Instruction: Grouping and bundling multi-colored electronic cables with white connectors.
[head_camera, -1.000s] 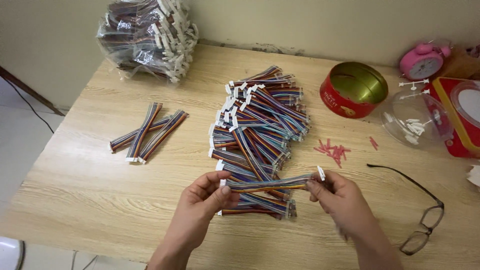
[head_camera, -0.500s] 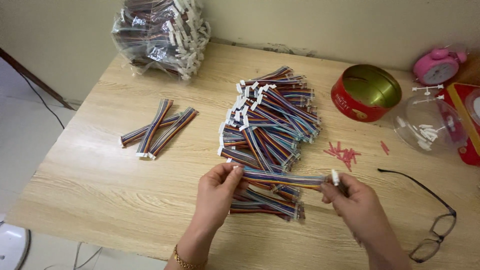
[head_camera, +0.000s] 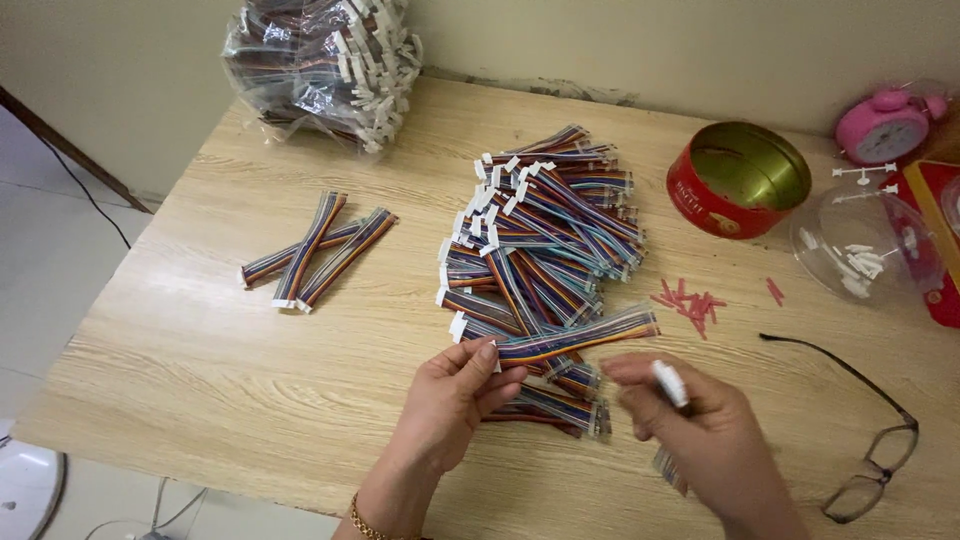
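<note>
Left hand (head_camera: 455, 395) pinched on ribbon cable (head_camera: 578, 337), held level above pile (head_camera: 540, 240) for handling; right hand (head_camera: 700, 425) closed on white connector (head_camera: 670, 383), blurred.

Light wood-grain surface (head_camera: 250, 360), pushed vs. plain pale beige wall (head_camera: 650, 40); rough seam where they meet. Left: pale tiled floor (head_camera: 40, 250), thin black cable (head_camera: 85, 190) across it, dark slanted bar at wall. White round object (head_camera: 25, 495) bottom-left corner. Soft, even light, no hard shadows.
</note>
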